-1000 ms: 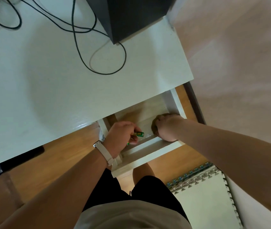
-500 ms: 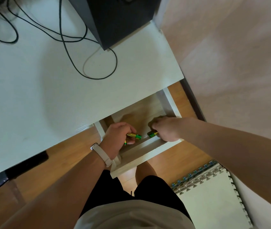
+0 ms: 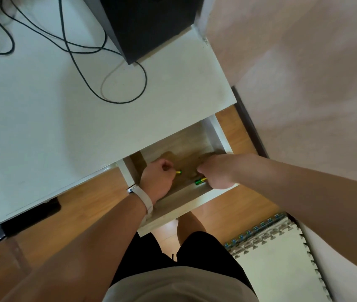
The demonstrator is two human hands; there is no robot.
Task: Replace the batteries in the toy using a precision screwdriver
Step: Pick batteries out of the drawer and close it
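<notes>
Under the white desk (image 3: 64, 110), in the open drawer (image 3: 218, 132) at centre frame, the left hand (image 3: 158, 182) has its curled fingers clamped on a green battery (image 3: 178, 172). The right hand (image 3: 216, 174) likewise pinches a second battery (image 3: 200, 181).

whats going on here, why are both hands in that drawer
A person stands at a white desk with its drawer pulled open and both hands reaching inside. The left hand grips a green-and-gold battery whose tip pokes out of the fist, and the right hand holds a second battery close to the drawer's front wall. No toy or screwdriver is in view, so this looks like fetching batteries for the swap.
</notes>
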